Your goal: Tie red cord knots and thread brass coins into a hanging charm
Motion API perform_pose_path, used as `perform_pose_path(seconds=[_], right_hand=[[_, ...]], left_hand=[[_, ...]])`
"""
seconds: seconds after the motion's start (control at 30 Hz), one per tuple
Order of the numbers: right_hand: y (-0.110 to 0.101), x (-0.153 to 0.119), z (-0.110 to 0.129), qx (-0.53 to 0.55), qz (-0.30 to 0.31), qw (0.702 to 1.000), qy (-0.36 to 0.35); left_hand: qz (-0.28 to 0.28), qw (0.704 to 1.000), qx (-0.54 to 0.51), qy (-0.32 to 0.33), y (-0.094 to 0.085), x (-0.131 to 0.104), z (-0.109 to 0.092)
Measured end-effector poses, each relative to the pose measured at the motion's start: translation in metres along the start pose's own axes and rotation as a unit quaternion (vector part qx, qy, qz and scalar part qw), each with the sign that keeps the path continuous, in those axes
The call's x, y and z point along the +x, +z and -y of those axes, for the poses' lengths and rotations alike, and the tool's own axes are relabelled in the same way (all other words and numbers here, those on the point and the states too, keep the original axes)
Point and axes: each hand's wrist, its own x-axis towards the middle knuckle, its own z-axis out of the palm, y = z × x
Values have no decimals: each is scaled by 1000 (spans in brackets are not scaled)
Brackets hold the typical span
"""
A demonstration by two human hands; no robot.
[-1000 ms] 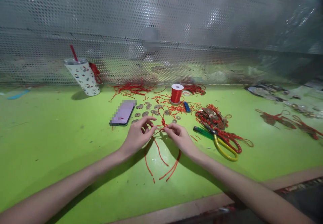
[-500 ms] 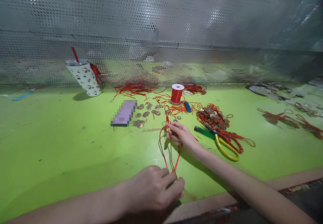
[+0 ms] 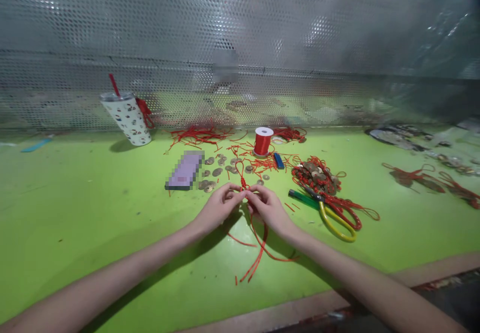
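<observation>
This looks to me like a small craft workshop. Taking the knotted red cord (image 3: 243,181) I'm pinching as the clock's centre, a spool (image 3: 263,145) stands at one o'clock amid cut snippets (image 3: 264,164). A heap of corded coins (image 3: 315,174) lies at three, scissors (image 3: 321,198) between three and four, loose coins (image 3: 217,172) at ten. The scuffed green worktop (image 3: 75,213) ends at perforated sheeting (image 3: 157,33) at twelve.

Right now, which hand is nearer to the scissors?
Right. The right hand is apart from the scissors, to their left; the left hand is farther left, beyond it.
</observation>
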Motion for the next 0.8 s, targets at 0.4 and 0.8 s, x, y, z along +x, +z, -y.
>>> perform_pose_path(seconds=[0.4, 0.8], right_hand=[[-2, -6, 1, -17, 8, 996, -82], [3, -5, -3, -15, -77, 985, -153]], left_hand=[[-35, 999, -18, 25, -1, -7, -5], [-53, 996, 45, 56, 2, -5, 0]])
